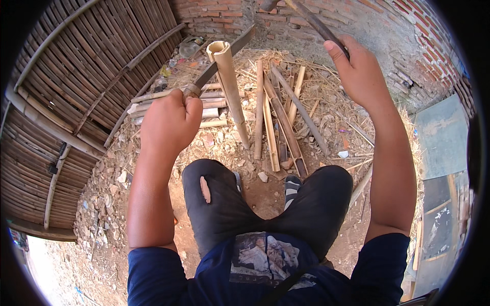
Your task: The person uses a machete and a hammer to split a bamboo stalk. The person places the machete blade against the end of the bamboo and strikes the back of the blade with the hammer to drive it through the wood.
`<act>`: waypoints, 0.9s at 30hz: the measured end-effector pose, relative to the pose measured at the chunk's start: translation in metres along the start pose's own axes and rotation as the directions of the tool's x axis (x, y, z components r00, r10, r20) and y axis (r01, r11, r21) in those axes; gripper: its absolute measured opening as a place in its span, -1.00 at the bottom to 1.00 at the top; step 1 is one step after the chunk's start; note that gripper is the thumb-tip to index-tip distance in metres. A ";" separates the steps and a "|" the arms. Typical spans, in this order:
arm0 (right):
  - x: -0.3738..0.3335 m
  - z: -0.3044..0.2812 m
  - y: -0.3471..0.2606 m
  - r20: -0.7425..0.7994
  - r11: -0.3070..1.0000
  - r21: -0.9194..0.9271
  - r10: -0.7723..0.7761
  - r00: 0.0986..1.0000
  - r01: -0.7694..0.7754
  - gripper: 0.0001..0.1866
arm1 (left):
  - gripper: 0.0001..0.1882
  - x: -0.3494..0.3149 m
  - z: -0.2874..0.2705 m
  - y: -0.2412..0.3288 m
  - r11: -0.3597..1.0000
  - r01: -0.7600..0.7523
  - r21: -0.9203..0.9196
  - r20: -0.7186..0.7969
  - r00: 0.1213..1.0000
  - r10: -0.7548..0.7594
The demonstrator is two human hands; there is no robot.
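My left hand (171,120) is closed round the handle of a machete (242,40). Its blade slants up and away, set into the upper part of an upright bamboo length (233,97) just below the top end. That bamboo is hollow, with a split showing at its rim, and its foot rests on the ground in front of my knees. Raised at the upper right, my right hand (357,74) grips the dark handle of a hammer (314,21). The hammer's head shows only partly at the top edge, apart from the blade.
Split bamboo pieces (278,117) lie on straw-strewn ground ahead, with more bamboo lengths (209,112) stacked left of the upright one. A slatted bamboo wall (76,76) leans in at left. A brick wall (306,30) closes the back; grey sheets (441,137) stand at right.
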State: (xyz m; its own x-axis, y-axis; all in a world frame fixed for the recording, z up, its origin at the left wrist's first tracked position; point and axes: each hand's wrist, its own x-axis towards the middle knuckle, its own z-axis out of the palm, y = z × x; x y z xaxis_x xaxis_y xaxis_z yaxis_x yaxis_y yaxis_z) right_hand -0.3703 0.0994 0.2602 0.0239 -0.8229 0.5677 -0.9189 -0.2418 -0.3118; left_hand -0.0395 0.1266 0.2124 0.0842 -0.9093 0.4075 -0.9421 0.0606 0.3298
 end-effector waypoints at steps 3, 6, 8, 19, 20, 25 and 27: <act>0.011 -0.005 0.004 -0.211 0.994 0.084 -0.055 0.976 0.074 -0.51 | -0.56 0.003 0.002 0.004 0.999 -0.045 0.015 0.021 0.999 0.044; 0.012 0.001 -0.007 -0.166 0.991 0.131 -0.012 0.986 0.034 -0.49 | -0.56 0.007 0.003 0.006 0.997 -0.072 0.028 0.029 0.997 0.071; 0.000 0.015 -0.016 -0.001 0.992 0.111 0.054 0.999 -0.054 -0.49 | -0.56 0.008 0.003 0.006 0.997 -0.066 0.025 0.027 0.997 0.066; 0.007 0.014 0.002 -0.070 0.996 0.093 -0.009 0.997 0.015 -0.53 | -0.62 0.004 -0.012 0.004 0.979 -0.100 0.180 0.142 0.987 0.075; 0.007 0.019 0.002 -0.135 0.989 0.142 -0.025 0.990 0.044 -0.54 | -0.64 0.002 -0.013 0.007 0.973 -0.112 0.201 0.156 0.984 0.081; -0.025 0.047 -0.003 0.262 0.996 -0.067 -0.032 0.964 0.051 -0.54 | -0.73 -0.002 -0.007 0.003 0.968 -0.117 0.220 0.140 0.986 0.088; -0.028 0.047 0.001 0.283 0.992 -0.100 -0.046 0.958 0.077 -0.53 | -0.76 -0.004 -0.006 0.001 0.965 -0.123 0.232 0.152 0.984 0.089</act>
State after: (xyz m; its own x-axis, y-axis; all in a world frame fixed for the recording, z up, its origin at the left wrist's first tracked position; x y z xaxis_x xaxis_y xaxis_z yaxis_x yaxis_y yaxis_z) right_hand -0.3535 0.0978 0.2087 0.1769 -0.9228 0.3424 -0.9490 -0.2521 -0.1891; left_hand -0.0390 0.1329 0.2160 -0.0506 -0.9522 0.3013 -0.9947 0.0752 0.0706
